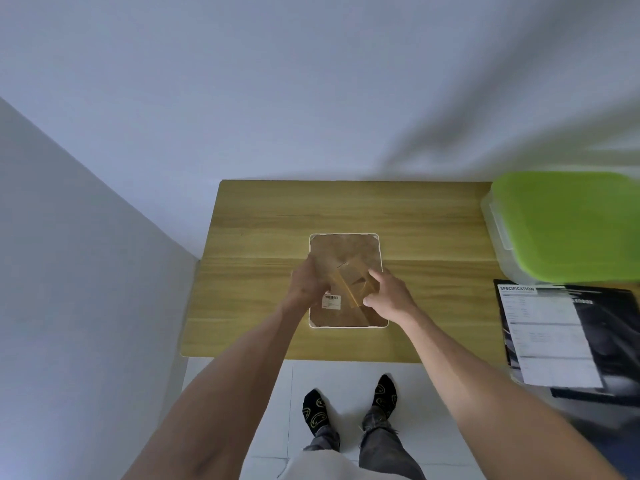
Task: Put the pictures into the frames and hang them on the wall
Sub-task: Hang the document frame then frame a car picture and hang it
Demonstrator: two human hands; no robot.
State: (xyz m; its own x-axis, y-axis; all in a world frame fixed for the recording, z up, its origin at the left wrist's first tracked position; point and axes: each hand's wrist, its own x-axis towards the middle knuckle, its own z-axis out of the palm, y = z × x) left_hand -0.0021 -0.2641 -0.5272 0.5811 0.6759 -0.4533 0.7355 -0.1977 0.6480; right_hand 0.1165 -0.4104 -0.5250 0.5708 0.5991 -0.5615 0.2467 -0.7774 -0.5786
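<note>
A white picture frame [346, 245] lies face down in the middle of the wooden table [259, 220], its brown backing board up. A lighter brown easel stand [349, 282] is raised from the backing, and a small white barcode label [331, 301] sits near its foot. My left hand [306, 284] rests on the frame's left side with its fingers at the stand. My right hand [389, 292] pinches the stand's right edge between thumb and fingers. Printed sheets [543, 327] lie at the table's right end.
A clear storage box with a green lid [568, 223] stands at the table's back right. A dark booklet [609, 341] lies under the printed sheets. Plain walls rise behind and to the left. My feet in black socks stand on white floor tiles below the table's front edge.
</note>
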